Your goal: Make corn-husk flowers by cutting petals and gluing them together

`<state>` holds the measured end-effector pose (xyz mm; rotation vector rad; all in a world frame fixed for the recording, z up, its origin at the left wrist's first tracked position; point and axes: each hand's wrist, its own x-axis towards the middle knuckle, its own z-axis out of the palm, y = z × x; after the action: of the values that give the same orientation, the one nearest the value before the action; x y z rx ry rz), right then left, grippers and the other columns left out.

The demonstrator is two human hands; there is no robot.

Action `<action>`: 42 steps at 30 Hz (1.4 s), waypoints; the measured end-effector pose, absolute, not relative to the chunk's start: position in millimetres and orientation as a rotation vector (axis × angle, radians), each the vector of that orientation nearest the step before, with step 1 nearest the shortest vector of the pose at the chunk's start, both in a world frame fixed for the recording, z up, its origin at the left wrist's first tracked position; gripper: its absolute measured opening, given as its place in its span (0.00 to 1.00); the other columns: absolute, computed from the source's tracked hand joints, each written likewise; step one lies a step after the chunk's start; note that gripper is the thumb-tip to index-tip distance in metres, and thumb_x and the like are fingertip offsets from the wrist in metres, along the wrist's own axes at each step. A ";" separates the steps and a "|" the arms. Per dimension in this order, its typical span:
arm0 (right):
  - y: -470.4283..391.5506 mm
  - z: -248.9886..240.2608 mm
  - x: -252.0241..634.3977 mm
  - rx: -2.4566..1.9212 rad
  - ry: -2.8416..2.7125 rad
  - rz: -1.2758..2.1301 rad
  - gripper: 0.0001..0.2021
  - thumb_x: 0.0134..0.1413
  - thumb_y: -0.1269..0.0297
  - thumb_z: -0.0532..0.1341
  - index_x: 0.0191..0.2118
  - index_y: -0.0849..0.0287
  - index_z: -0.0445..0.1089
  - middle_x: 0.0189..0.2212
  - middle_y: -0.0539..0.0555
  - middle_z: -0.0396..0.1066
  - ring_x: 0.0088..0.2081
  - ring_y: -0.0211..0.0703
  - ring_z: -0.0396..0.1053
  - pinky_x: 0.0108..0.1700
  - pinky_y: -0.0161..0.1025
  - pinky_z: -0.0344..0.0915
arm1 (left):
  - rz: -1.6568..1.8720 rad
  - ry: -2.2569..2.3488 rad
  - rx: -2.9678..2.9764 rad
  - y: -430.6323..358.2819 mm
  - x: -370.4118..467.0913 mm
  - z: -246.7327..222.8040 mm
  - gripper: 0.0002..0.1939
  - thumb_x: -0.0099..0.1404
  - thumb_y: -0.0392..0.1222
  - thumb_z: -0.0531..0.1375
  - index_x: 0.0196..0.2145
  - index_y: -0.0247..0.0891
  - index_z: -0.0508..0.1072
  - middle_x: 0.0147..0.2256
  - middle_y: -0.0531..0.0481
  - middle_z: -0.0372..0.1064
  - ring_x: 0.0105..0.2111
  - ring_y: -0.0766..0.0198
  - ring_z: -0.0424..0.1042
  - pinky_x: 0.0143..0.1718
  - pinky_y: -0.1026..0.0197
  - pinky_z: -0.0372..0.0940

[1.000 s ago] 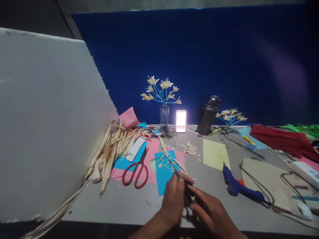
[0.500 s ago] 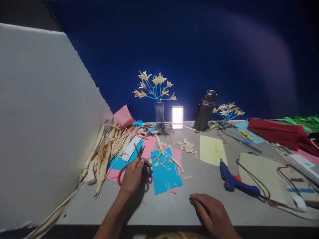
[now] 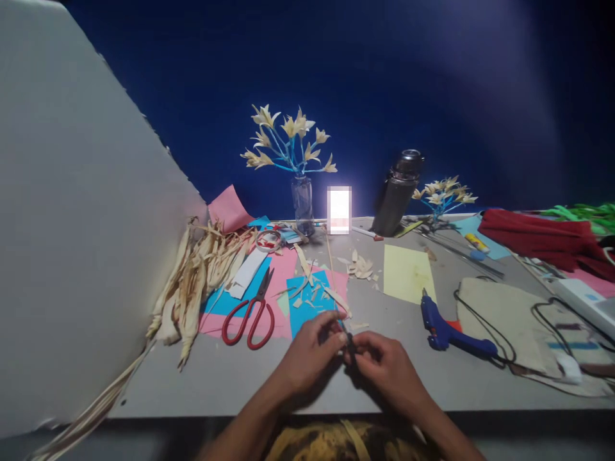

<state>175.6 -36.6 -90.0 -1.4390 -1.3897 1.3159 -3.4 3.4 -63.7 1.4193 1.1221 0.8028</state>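
Note:
Both hands meet just in front of the blue paper [image 3: 300, 307], over the near part of the table. My right hand [image 3: 387, 362] is closed around a small pair of dark-handled scissors [image 3: 351, 349], mostly covered by fingers. Fingers of my left hand [image 3: 314, 352] pinch together at the scissors' blade end; whether a scrap is also between them I cannot make out. Red-handled scissors [image 3: 252, 317] lie on pink and blue sheets to the left, apart from the hands. Pale husk scraps [image 3: 314, 298] are scattered over the blue paper.
Dried corn husks [image 3: 192, 294] heap at left by the white partition [image 3: 81, 192]. Behind stand a glass vase [image 3: 302, 208] with husk flowers and a dark flask [image 3: 396, 192]. At right lie a blue glue gun [image 3: 449, 333], yellow paper [image 3: 408, 272] and a cloth bag [image 3: 504, 326].
My left hand has carried the dark-handled scissors from beside the red-handled pair toward the middle. My right hand has moved left and up to them. The red-handled scissors stay on the sheets.

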 end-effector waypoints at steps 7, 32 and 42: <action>-35.2 -97.7 209.7 -1.219 -0.707 1.567 0.24 0.35 0.52 0.77 0.35 0.63 0.76 0.29 0.55 0.74 0.23 0.34 0.63 0.22 0.30 0.56 | 0.580 1.652 1.822 78.4 1.7 -62.9 0.10 0.64 0.45 0.56 0.28 0.40 0.69 0.28 0.45 0.71 0.30 0.55 0.68 0.33 0.57 0.54; 21.7 -64.6 178.1 -1.187 -0.976 1.309 0.19 0.35 0.58 0.75 0.32 0.59 0.69 0.27 0.49 0.71 0.29 0.39 0.68 0.31 0.36 0.67 | 0.826 0.894 0.890 61.9 9.1 -35.3 0.17 0.53 0.49 0.69 0.33 0.35 0.71 0.22 0.54 0.66 0.21 0.69 0.66 0.19 0.68 0.56; 8.7 -55.4 184.0 -1.104 -1.092 1.480 0.18 0.35 0.61 0.75 0.32 0.60 0.70 0.28 0.47 0.70 0.27 0.35 0.66 0.30 0.33 0.64 | 0.620 0.717 0.828 30.5 2.7 -39.1 0.17 0.52 0.49 0.71 0.25 0.35 0.69 0.17 0.54 0.62 0.18 0.71 0.59 0.21 0.66 0.56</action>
<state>184.0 8.7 -55.4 -1.1042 -1.0916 1.4796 2.7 30.5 -39.1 0.8285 0.7169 0.6195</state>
